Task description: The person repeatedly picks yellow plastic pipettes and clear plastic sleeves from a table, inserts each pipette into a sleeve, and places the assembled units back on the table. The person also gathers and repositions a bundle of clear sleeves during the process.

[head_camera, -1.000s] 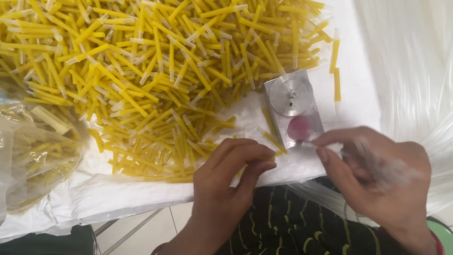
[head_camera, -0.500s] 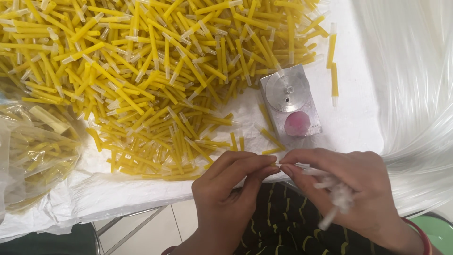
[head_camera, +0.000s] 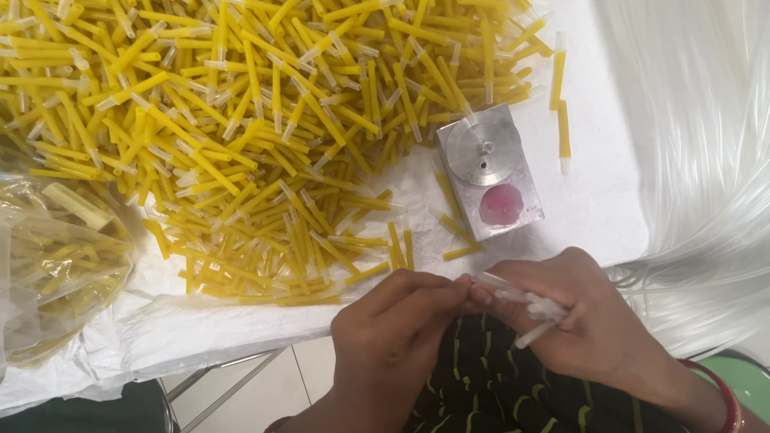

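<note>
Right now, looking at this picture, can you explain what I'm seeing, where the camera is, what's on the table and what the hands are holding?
There is no machine here: a person is working with two bare hands. The one picture comes from a camera worn on the person's head, looking down at a table covered in white sheet.

A big heap of yellow tubes with clear tips covers most of it. Beside the heap sits a small metal block with a round silver disc and a pink pad on top. At the left edge is a clear bag of yellow tubes; at the right, a bundle of clear strands.

The left hand and right hand meet fingertip to fingertip at the table's near edge. The right hand grips a few clear tube pieces; what the left pinches is too small to tell.
</note>
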